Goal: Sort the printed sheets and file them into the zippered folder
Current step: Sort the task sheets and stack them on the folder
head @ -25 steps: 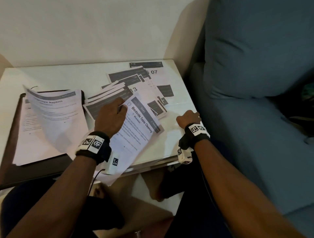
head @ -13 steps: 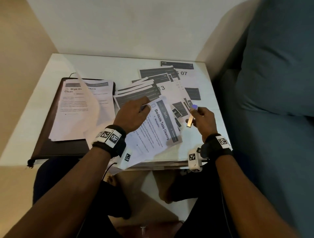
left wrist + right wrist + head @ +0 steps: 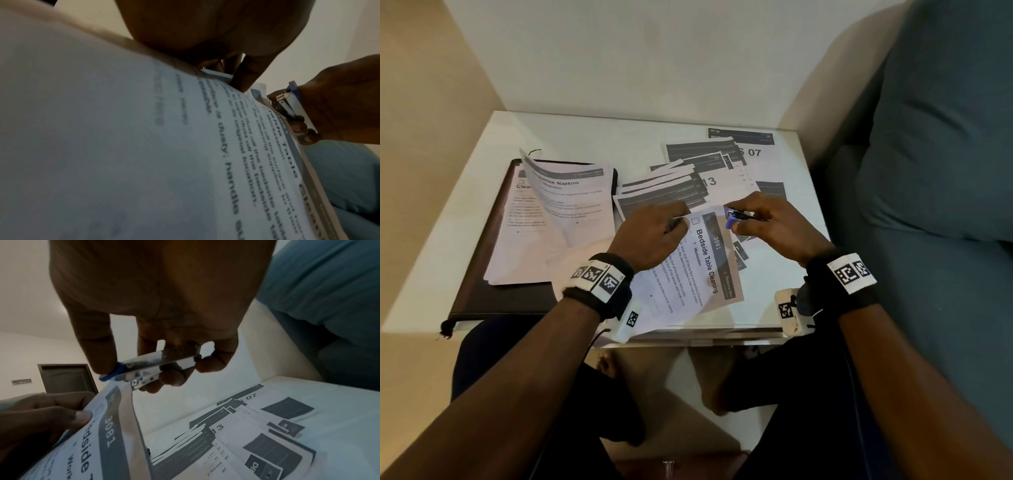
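Observation:
My left hand pinches the top corner of the "Bedside Table Cleaning" sheets, thumb on the printed side. My right hand grips a small metal stapler with a blue tip, seen close in the right wrist view as the stapler. Its nose sits at the top edge of those sheets. The dark zippered folder lies open on the left of the table, holding a stack of sheets whose top page curls upward.
Several printed sheets with dark headers are spread over the back right of the white table. A blue sofa flanks the table's right side. A wall stands behind it.
My right hand left the table's front edge, took hold of the stapler and brought it to the top corner of the sheets. My left hand kept its hold on them.

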`<act>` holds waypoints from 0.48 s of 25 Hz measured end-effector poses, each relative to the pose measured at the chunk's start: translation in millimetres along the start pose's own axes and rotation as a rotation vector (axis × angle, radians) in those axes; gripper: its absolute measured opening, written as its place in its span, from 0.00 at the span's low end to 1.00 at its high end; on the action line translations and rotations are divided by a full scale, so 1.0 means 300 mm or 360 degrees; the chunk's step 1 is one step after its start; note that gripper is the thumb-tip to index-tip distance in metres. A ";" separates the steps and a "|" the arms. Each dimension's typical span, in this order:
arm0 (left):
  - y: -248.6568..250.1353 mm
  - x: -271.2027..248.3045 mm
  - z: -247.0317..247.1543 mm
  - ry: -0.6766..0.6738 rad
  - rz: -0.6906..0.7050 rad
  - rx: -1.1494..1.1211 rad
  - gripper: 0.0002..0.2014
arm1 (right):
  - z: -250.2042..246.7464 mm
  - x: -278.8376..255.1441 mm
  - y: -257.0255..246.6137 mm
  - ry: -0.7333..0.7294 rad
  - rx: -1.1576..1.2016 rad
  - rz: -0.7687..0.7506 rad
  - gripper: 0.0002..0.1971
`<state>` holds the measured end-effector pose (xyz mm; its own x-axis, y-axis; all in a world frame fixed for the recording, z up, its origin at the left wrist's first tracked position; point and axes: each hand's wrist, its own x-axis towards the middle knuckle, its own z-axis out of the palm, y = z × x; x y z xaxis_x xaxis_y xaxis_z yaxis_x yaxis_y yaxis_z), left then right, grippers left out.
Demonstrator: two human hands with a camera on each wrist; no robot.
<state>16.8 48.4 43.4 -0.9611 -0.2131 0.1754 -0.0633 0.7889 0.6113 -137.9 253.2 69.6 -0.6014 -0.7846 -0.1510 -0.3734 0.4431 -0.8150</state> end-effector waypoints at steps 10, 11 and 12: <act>0.013 0.004 0.006 -0.0073 0.0038 0.0018 0.11 | 0.003 0.020 -0.019 -0.0078 -0.0270 -0.0159 0.13; 0.012 0.004 0.004 -0.0072 0.0046 0.0020 0.12 | 0.005 0.020 -0.021 -0.0070 -0.0274 -0.0169 0.12; 0.009 0.005 0.004 -0.0067 0.0054 0.0020 0.13 | 0.007 0.020 -0.023 -0.0065 -0.0274 -0.0176 0.12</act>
<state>14.8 50.9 44.3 -0.9732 -0.1622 0.1632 -0.0340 0.8026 0.5956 -137.5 244.7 73.0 -0.5224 -0.8478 -0.0912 -0.5528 0.4181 -0.7209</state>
